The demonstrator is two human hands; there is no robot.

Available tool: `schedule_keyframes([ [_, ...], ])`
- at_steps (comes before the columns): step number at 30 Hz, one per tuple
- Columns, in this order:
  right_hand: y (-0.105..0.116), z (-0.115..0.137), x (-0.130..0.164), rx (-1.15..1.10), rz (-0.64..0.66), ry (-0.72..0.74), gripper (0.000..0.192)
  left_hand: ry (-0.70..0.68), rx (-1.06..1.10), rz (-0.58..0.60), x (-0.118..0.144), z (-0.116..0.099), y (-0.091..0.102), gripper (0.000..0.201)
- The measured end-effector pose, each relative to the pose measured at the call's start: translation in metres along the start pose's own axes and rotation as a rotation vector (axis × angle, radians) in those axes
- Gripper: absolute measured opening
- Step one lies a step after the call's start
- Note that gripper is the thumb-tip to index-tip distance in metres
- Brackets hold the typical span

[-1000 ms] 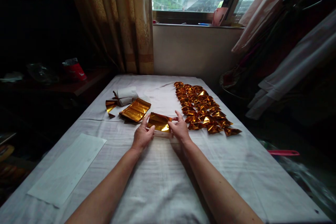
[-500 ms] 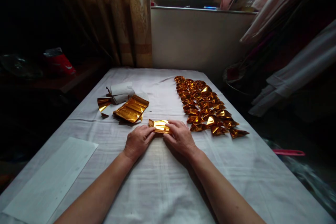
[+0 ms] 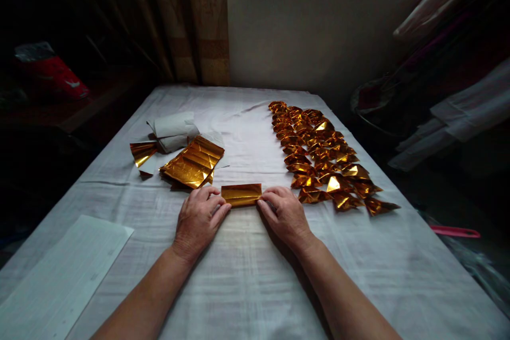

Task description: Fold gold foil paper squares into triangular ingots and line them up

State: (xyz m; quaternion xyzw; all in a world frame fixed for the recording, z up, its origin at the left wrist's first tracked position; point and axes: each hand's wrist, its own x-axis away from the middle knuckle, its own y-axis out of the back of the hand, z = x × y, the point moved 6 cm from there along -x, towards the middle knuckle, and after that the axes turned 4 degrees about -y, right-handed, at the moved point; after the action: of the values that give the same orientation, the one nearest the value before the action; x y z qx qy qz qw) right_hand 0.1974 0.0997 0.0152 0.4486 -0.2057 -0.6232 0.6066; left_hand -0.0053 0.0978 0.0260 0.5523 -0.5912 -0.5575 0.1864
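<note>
Fingers (image 3: 217, 206) of the left hand (image 3: 198, 219) are pressing down on the left end of a folded gold foil strip (image 3: 241, 194); right hand (image 3: 286, 214) is pinning the right end the same way. Both are flat on it, not clamped around it. Strip is lying flat on the white-clothed surface (image 3: 247, 271), centre, between the hands. Loose stack of gold foil sheets (image 3: 192, 162) is sitting just behind the left hand, white paper roll (image 3: 172, 130) beyond it. Rows of folded gold foil pieces (image 3: 322, 156) are lying right of the right hand. White paper sheet (image 3: 59, 276) is lying near left.
</note>
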Motion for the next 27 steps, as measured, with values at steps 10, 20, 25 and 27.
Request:
schedule_keyframes([
  [10, -0.005, 0.003, -0.001, 0.180, -0.062, -0.094, 0.016, 0.082, -0.084, 0.063, -0.008, -0.001, -0.007, 0.020],
  [20, -0.002, 0.013, 0.004, 0.229, -0.154, -0.007, 0.016, 0.123, -0.138, 0.075, -0.007, 0.001, -0.012, 0.013],
  [25, -0.017, 0.043, 0.009, 0.205, 0.053, 0.197, 0.033, 0.112, -0.134, 0.083, -0.007, 0.000, -0.013, 0.013],
  [27, -0.028, 0.050, 0.013, 0.194, 0.200, 0.227, 0.040, 0.113, -0.120, 0.082, -0.007, 0.000, -0.012, 0.013],
])
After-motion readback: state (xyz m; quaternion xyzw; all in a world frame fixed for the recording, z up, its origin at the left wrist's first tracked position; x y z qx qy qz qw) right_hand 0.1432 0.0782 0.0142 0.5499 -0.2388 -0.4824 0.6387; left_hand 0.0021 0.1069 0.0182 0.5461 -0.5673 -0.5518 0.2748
